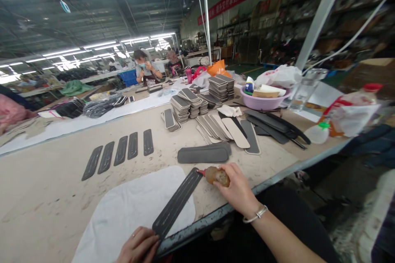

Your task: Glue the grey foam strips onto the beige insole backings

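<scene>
The left hand (138, 246) sits at the near edge of the worktable (40, 197), fingers curled down onto the near end of a long, dark grey flat strip with raised lengthwise ribs (176, 203) — pressing it in place rather than lifting it. The strip lies at a slant, its near end under that hand and its far end pointing up and to the right, most of it resting on a white cloth pad (123, 209) spread on the beige tabletop.

The right hand (236, 189) is closed around a small brown, glue-crusted squeeze bottle with a red tip (216, 175). The tip lies just at the far end of the ribbed strip; whether it touches cannot be told.

Just beyond the bottle lies a small stack of plain grey strips (203, 154). To the left, five dark ribbed strips (121, 152) are laid out side by side in a row, well apart from the cloth. Farther back stand piles of grey-topped rectangular pieces (188, 104) and a fan of beige and grey insoles (228, 129). On the right are a lilac plastic basin (262, 100) and a clear glass (304, 88). Across the table another person (145, 70) sits at work — their hands are raised near the face.
</scene>
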Demonstrator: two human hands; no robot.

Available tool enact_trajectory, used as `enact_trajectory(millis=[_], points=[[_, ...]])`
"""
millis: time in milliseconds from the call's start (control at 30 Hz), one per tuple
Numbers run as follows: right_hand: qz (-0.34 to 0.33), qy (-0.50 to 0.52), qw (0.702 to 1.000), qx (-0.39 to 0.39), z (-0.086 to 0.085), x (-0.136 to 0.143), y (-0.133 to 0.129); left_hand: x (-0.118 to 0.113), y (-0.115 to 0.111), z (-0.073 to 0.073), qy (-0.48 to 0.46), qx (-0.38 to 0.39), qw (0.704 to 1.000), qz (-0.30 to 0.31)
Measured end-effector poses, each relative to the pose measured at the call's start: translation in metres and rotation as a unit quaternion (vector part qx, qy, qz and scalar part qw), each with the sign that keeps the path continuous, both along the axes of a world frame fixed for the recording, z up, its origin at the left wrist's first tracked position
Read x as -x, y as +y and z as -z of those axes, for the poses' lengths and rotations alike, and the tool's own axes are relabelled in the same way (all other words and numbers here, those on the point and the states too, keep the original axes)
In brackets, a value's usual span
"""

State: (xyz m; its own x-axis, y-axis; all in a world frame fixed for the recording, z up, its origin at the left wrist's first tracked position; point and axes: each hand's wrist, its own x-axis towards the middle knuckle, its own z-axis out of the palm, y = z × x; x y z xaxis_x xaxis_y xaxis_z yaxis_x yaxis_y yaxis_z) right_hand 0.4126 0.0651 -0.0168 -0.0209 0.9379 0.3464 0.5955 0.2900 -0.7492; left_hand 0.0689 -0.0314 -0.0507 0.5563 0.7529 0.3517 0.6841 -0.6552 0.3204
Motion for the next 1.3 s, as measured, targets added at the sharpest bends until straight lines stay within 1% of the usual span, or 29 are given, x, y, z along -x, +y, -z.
enact_trajectory(millis=[100, 200, 333, 567, 700, 867, 933, 1000, 1067, 1200, 1300], points=[[0.008, -0.011, 1.0, -0.001, 0.001, -0.004, -0.003, 0.001, -0.001, 0.002, 0.001, 0.01, 1.0, -0.005], [0.015, -0.019, 1.0, 0.002, 0.0, -0.009, -0.008, 0.004, -0.003, 0.006, 0.002, 0.02, 1.0, -0.009], [0.005, -0.024, 1.0, 0.008, -0.003, -0.013, -0.014, 0.007, -0.005, 0.011, 0.006, 0.044, 0.999, -0.013], [0.002, -0.032, 0.999, 0.007, -0.011, -0.014, -0.019, 0.005, -0.007, 0.009, 0.007, 0.04, 0.999, -0.027], [-0.002, -0.031, 0.999, 0.009, -0.007, -0.014, -0.016, 0.006, -0.007, 0.01, 0.011, 0.044, 0.999, -0.025], [-0.017, 0.013, 1.0, 0.0, -0.003, -0.01, -0.017, 0.004, -0.008, 0.008, 0.001, 0.044, 0.999, -0.026], [-0.04, 0.037, 0.999, 0.0, -0.004, -0.003, -0.021, 0.002, -0.008, 0.007, -0.008, 0.037, 0.999, -0.032], [-0.08, 0.059, 0.995, 0.003, -0.007, 0.009, -0.026, 0.001, -0.009, 0.006, -0.012, 0.033, 0.999, -0.037], [-0.133, 0.073, 0.988, 0.014, -0.01, 0.022, -0.034, 0.0, -0.009, 0.006, -0.013, 0.034, 0.998, -0.043], [-0.237, 0.074, 0.967, 0.06, -0.014, 0.048, -0.051, 0.0, -0.01, 0.004, -0.011, 0.039, 0.998, -0.049], [-0.262, 0.071, 0.959, 0.08, -0.014, 0.061, -0.058, -0.001, -0.011, 0.004, 0.001, 0.045, 0.998, -0.053]])
